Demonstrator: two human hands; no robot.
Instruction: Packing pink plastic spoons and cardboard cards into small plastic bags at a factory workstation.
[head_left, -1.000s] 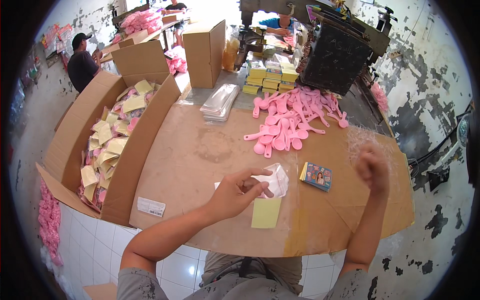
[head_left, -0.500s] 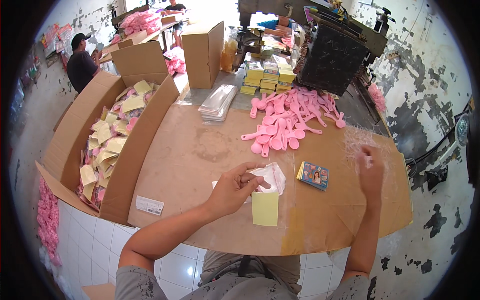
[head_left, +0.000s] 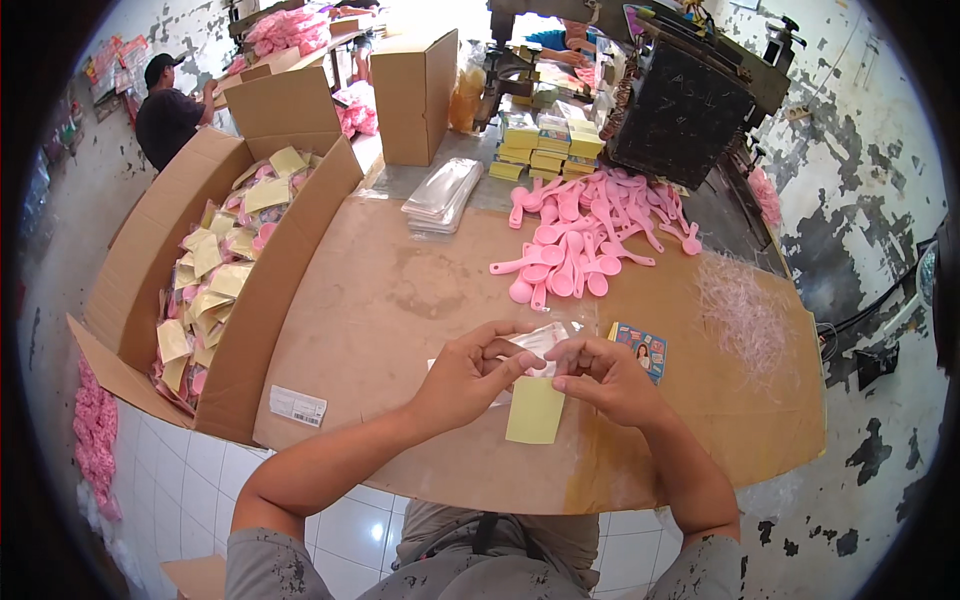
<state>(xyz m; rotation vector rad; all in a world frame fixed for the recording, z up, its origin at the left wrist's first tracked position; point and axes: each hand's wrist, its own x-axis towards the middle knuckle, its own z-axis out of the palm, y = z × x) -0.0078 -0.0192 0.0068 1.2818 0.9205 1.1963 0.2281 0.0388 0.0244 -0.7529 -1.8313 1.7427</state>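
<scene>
Clear plastic bag (head_left: 540, 343), small and crinkled, lies on the brown cardboard-covered table (head_left: 400, 300) near its front edge, held between both hands. Left hand (head_left: 468, 372) comes in from the lower left; its fingers are curled together and the forefinger and thumb pinch the bag's left side. Right hand (head_left: 608, 378) meets it from the right, fingers bent and close together, fingertips gripping the bag's right side; the two hands nearly touch above it. A yellow card (head_left: 535, 410) lies flat on the table just below the bag, partly under the fingertips; whether either hand touches it cannot be told. Just beside the right hand, on its far side, lies a small printed card (head_left: 640, 350) with a blue border. Further back on the table: a heap of pink plastic spoons (head_left: 585, 235), and to the right a loose tangle of thin pinkish plastic strands (head_left: 745, 310). A stack of clear bags (head_left: 443, 195) sits at the table's far left edge. To the left stands a large open cardboard box (head_left: 215, 260) filled with packed yellow-and-pink packets. Behind the spoons, a dark machine (head_left: 680, 110); another person (head_left: 165, 110) in a dark shirt stands at far left.
</scene>
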